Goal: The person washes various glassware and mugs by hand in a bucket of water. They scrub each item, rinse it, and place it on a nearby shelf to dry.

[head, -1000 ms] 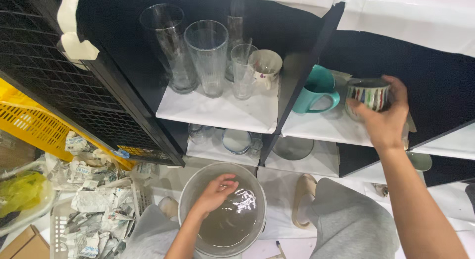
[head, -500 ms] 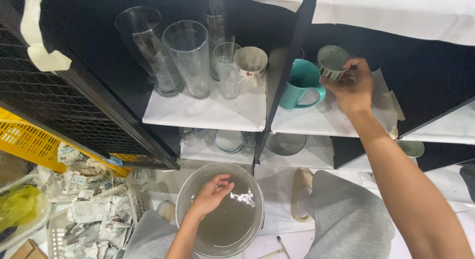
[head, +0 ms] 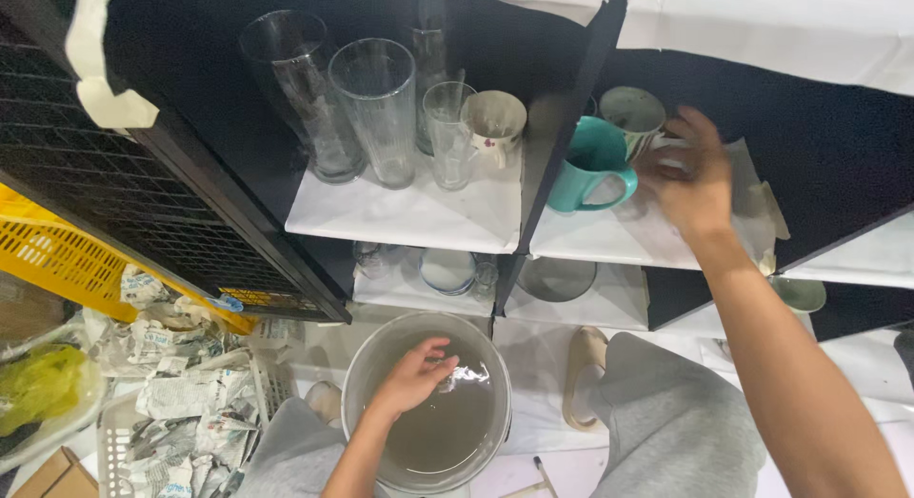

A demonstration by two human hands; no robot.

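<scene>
Grey water perhaps hides left hand [head: 411, 374] fingertips.

Four clear glasses stand in the upper-middle shelf compartment: two wide ones, a tall glass [head: 303, 93] and a broad glass [head: 379, 108], one narrow glass [head: 430, 65] behind, and one small glass [head: 449, 131]. One white cup [head: 493, 122] stands beside them. The compartment to the right holds two mugs: one teal mug [head: 592, 165] and one pale mug [head: 632, 112]. One grey bucket [head: 381, 360] sits at bottom centre. One yellow crate [head: 57, 255] is at the left edge. Two hands show.
</scene>
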